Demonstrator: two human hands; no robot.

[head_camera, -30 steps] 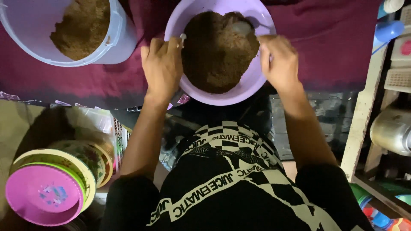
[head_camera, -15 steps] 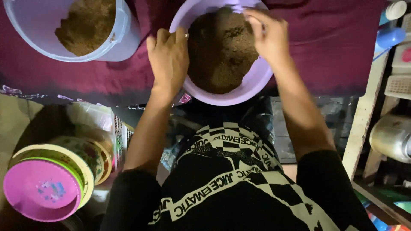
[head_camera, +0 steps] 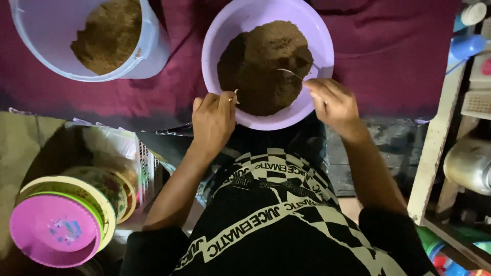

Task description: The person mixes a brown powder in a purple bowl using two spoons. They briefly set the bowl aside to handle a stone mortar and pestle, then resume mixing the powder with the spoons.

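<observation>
A lilac plastic bowl (head_camera: 220, 30) heaped with brown powder (head_camera: 258, 66) sits on a maroon cloth (head_camera: 388, 56) straight ahead of me. My left hand (head_camera: 212, 122) curls over the bowl's near-left rim, thumb on the edge. At the near-right rim, my right hand (head_camera: 332, 102) pinches the handle of a thin metal spoon (head_camera: 290, 74). The spoon's tip lies in the powder. My black patterned shirt fills the lower part of the view.
A pale bucket (head_camera: 148, 51) holding more brown powder stands at the top left. A stack of pink and yellow plates (head_camera: 56, 230) and a plastic bag (head_camera: 115, 148) lie at the lower left. A shelf frame (head_camera: 434, 143) with a metal pot (head_camera: 468, 163) and bottles runs along the right.
Both hands held the bowl's rim. My right hand then reached over the powder and has drawn back to the near-right rim, with a spoon in it. My left hand slid down the left rim.
</observation>
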